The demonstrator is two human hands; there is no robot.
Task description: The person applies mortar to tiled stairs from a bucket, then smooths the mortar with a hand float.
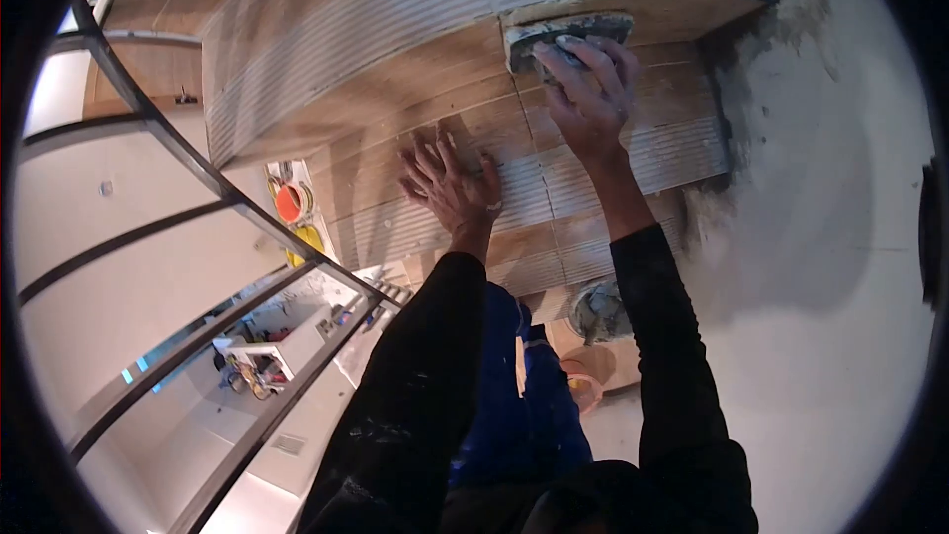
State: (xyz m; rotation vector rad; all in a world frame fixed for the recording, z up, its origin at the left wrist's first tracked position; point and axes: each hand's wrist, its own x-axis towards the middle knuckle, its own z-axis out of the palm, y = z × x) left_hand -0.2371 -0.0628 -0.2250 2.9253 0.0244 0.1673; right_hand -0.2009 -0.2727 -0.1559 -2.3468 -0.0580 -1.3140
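My right hand (590,94) is closed around a rectangular grout float (519,40) smeared with pale grout. The float is against the wood-look riser, just below the ribbed nosing of the upper stair tread (395,15). Fingers spread, my left hand (453,178) rests on the wood-look tread (371,163) below, to the left of a dark tile joint (529,129). Nothing is in the left hand. The float's working face is hidden against the tile.
A dark metal railing (188,158) runs down the left, over a lower floor. Lower down the stairs are a grout-covered bucket (596,311) and an orange bucket (583,386). A grey, patchy plastered wall (811,198) stands on the right.
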